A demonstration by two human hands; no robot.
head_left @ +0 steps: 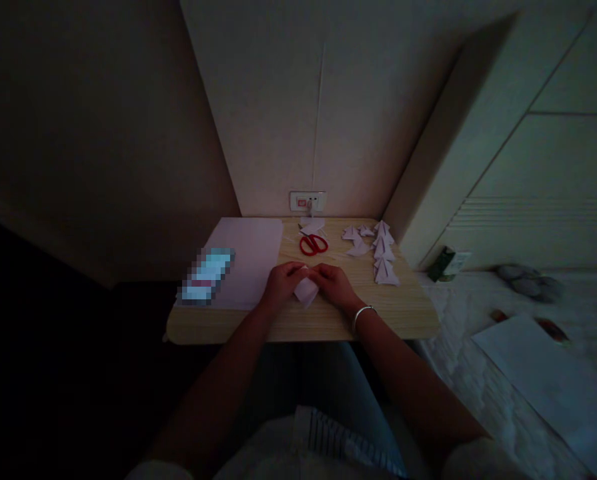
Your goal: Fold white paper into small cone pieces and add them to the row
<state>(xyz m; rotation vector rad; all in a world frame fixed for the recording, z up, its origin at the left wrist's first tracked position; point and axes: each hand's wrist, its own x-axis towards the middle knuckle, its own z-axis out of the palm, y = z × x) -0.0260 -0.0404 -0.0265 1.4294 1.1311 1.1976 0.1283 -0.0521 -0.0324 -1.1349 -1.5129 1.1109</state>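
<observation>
Your left hand (282,280) and your right hand (332,281), fingers pinching one small paper (306,293), red scissors (313,244) lying just past them.

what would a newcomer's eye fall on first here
Probably the bright, pixelated screen on the pale sheet at the table's left. Next, the red-handled scissors near the back edge. Then the left hand and right hand holding paper mid-table, folded shapes to the right.

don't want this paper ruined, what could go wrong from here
The small paper between the left hand and right hand might crease crookedly. The row of folded pieces near the right edge of the table could be knocked off. The scissors lie beyond the hands and might get bumped.
</observation>
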